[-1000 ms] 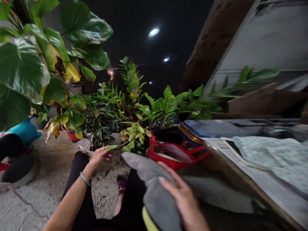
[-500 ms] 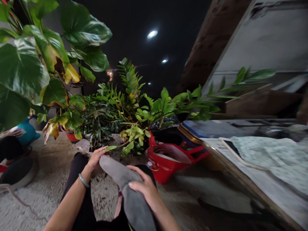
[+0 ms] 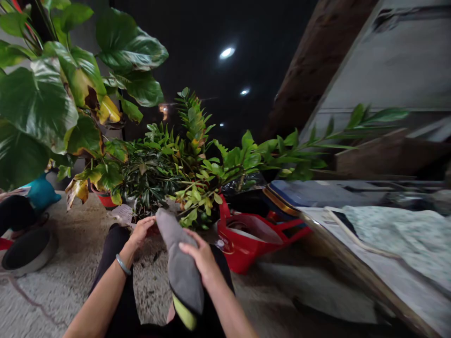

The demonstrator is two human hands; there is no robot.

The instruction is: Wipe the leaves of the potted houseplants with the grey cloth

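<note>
In my right hand (image 3: 202, 258) is a grey, soft-looking insole (image 3: 181, 263), gripped along its right side with the thumb on top. The insole slants over my lap with its narrower tip pointing away from me, and a yellow-green underside shows at its near end. My left hand (image 3: 141, 233) wears a pale bracelet on the wrist. Its fingers stretch toward the insole's far tip, right beside its edge; whether they touch it I cannot tell.
Potted plants (image 3: 197, 173) stand ahead, and large leaves (image 3: 38, 103) hang at upper left. A red bag (image 3: 243, 239) sits right of my knee. A table (image 3: 317, 244) with patterned cloth (image 3: 398, 234) runs along the right. A round grey bowl (image 3: 28, 251) lies at left.
The insole has turned more upright and its near end has swung left, bringing the yellow-green underside into view. My right hand has shifted slightly left; my left hand has stayed near the tip.
</note>
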